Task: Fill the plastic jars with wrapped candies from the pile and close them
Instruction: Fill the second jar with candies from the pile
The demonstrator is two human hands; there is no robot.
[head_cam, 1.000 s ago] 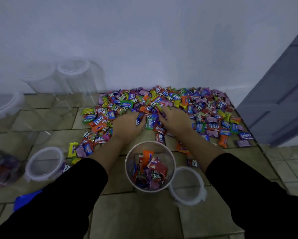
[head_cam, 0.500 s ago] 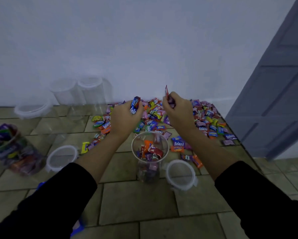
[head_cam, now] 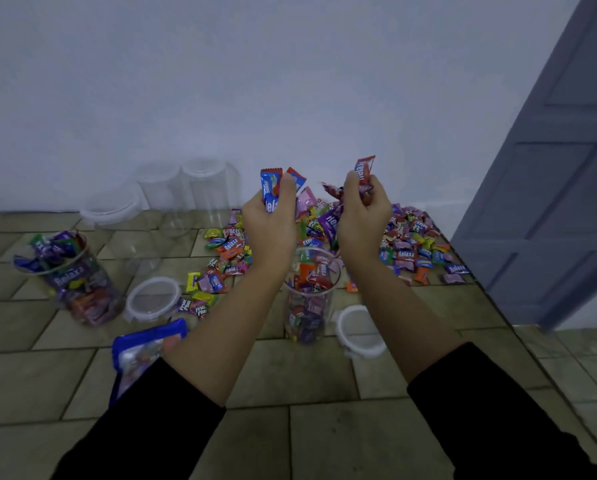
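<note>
Tiled floor [head_cam: 324, 375] carries the candy pile [head_cam: 411, 251]. My left hand [head_cam: 271, 230] and right hand [head_cam: 363, 223] each clutch candies [head_cam: 269, 188] (fists apart) above the open jar [head_cam: 307, 317].

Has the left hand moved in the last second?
Yes. The left hand has risen off the candy pile, gripping candies, and come back toward the open jar.

Plain pale wall [head_cam: 221, 81] behind, beige-brown tiled surface [head_cam: 324, 375] with dark grout lines, grey-blue panelled door [head_cam: 549, 202] at right, crumpled blue-edged clear plastic bag [head_cam: 141, 351] lying on tiles at lower left
</note>
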